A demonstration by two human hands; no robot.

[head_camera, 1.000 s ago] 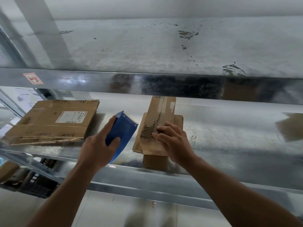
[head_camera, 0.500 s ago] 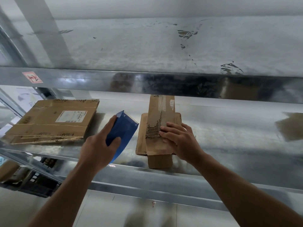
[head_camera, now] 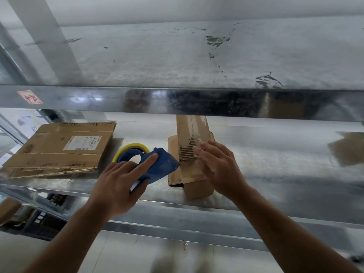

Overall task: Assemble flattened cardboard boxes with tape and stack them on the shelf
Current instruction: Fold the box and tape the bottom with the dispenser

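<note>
Left hand (head_camera: 118, 186) gripping blue tape dispenser (head_camera: 157, 168), right hand (head_camera: 220, 166) flat, fingers straight, on cardboard box (head_camera: 192, 133), metal shelf (head_camera: 275, 166)

Left hand (head_camera: 118, 186) and right hand (head_camera: 220, 168), above the shelf rail (head_camera: 197, 219): both bare. Left forearm (head_camera: 78, 233) and right forearm (head_camera: 285, 231), below the shelf rail: bare skin right down to the frame edge. Right fingers (head_camera: 204, 152) motion-blurred, nails unreadable.

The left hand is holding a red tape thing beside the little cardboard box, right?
Not quite: the tape dispenser in the left hand is blue, not red, as the head view shows. It is beside the little cardboard box.
</note>
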